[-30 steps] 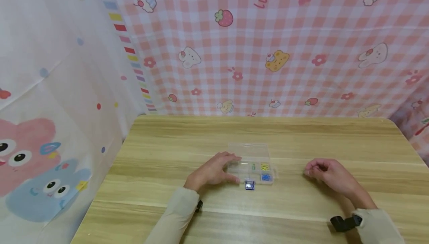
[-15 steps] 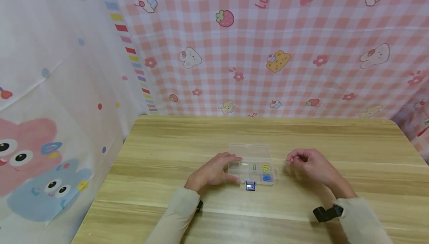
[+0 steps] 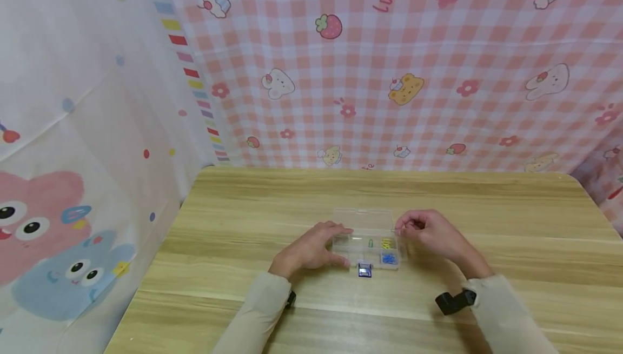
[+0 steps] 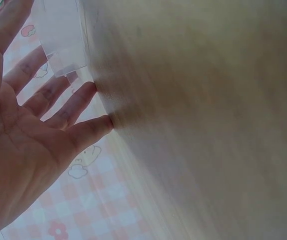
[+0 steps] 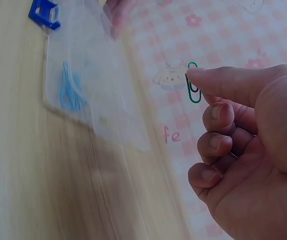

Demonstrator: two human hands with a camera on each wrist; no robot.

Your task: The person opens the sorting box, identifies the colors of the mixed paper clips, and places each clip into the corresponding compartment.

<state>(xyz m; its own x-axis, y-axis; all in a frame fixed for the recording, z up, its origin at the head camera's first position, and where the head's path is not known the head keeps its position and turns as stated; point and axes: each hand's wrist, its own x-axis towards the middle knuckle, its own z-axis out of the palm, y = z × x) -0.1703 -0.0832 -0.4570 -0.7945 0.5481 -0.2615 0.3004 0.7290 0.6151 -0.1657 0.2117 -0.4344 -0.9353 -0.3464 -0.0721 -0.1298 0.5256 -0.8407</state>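
A clear compartment box [image 3: 365, 238] lies on the wooden table [image 3: 272, 208] with its lid [image 3: 362, 216] folded back. Its cells hold a green clip [image 3: 370, 242], yellow clips [image 3: 386, 243] and blue clips [image 3: 388, 258]. My left hand [image 3: 321, 246] rests flat beside the box, with straight fingers [image 4: 78, 102] touching its left end. My right hand [image 3: 406, 228] hovers at the box's right edge and pinches a green paper clip [image 5: 193, 90] between thumb and forefinger. A small blue binder clip [image 3: 363, 271] lies on the table against the box's front wall.
A pink checked cloth [image 3: 413, 73] hangs behind the table, and a white cartoon-print cloth [image 3: 73, 154] hangs at the left. Bare table surface lies to the left, right and back of the box. A black wrist camera [image 3: 450, 302] sits on my right sleeve.
My right hand has moved left across the table, from well right of the box to its right edge, still pinched. The left hand and the box have stayed put.
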